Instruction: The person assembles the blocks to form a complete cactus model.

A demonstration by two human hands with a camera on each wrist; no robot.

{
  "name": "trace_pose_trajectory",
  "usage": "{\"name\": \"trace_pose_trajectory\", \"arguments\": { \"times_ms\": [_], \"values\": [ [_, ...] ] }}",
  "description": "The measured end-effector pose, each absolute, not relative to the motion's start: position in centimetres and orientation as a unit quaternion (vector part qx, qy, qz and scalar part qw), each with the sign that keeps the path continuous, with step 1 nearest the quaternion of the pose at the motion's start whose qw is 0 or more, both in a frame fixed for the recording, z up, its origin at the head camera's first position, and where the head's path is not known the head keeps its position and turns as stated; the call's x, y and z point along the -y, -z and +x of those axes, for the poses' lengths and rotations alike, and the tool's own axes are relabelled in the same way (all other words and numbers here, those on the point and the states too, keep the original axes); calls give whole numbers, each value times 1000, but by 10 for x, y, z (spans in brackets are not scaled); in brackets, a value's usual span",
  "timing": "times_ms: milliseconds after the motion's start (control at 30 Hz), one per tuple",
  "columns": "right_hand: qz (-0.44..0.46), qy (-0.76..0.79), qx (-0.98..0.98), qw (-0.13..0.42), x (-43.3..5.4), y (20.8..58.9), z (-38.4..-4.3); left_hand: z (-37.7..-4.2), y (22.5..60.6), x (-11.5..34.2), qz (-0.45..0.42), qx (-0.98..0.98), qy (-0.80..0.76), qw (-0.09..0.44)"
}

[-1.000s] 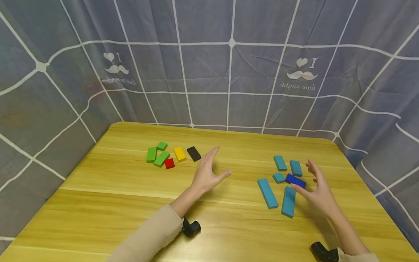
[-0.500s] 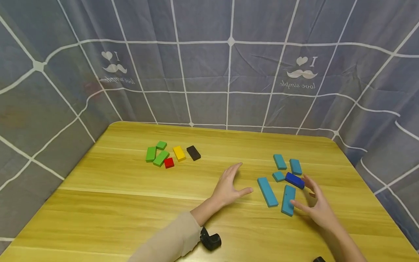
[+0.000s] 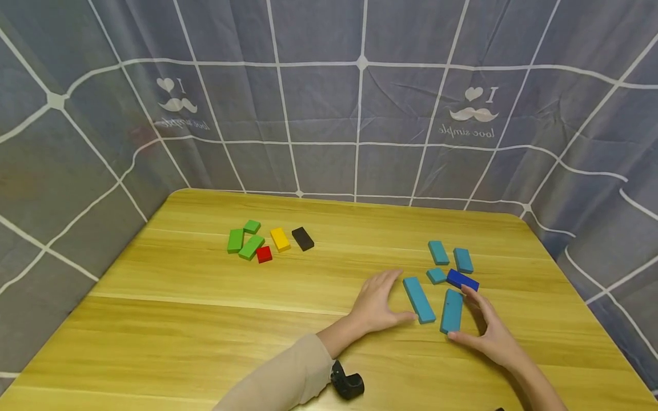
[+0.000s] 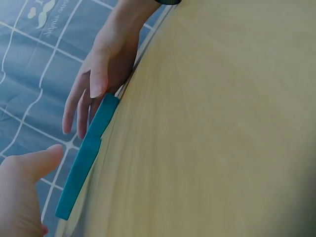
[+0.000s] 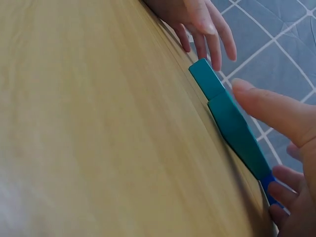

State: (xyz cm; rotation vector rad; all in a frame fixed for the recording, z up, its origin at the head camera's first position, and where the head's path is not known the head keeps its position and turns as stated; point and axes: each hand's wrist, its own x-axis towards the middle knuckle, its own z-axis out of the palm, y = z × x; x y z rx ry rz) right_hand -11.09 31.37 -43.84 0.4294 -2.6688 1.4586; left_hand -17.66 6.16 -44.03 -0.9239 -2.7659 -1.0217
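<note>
Two long light-blue blocks lie side by side, the left block (image 3: 418, 301) and the right block (image 3: 452, 311). My left hand (image 3: 374, 306) is beside the left block, fingers and thumb spread toward its two ends. At the right block, my right hand (image 3: 490, 338) has its thumb by the near end and its fingers by the far end. Both hands are spread, and neither grips a block; whether the fingertips touch is hard to tell. A dark-blue block (image 3: 462, 279) sits just beyond the right fingers, also partly seen in the right wrist view.
Smaller light-blue blocks lie behind, including a tiny block (image 3: 436, 276) and a short block (image 3: 463, 260). At the far left are green blocks (image 3: 235, 241), a red block (image 3: 264, 254), a yellow block (image 3: 280, 240) and a black block (image 3: 303, 239). A grey curtain (image 3: 319, 114) surrounds the wooden table (image 3: 205, 319).
My left hand has moved right and nearer, from beside the black block to the left long block. My right hand has come down from the dark-blue block to the right long block.
</note>
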Motion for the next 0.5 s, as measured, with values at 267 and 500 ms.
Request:
{"name": "trace_pose_trajectory", "arguments": {
  "times_ms": [267, 500],
  "values": [
    [116, -406, 906, 22, -315, 439, -112, -176, 442, -70, -334, 911, 239, 43],
    [122, -387, 914, 12, -314, 435, -113, -175, 442, -77, -333, 921, 194, 50]
  ]
}}
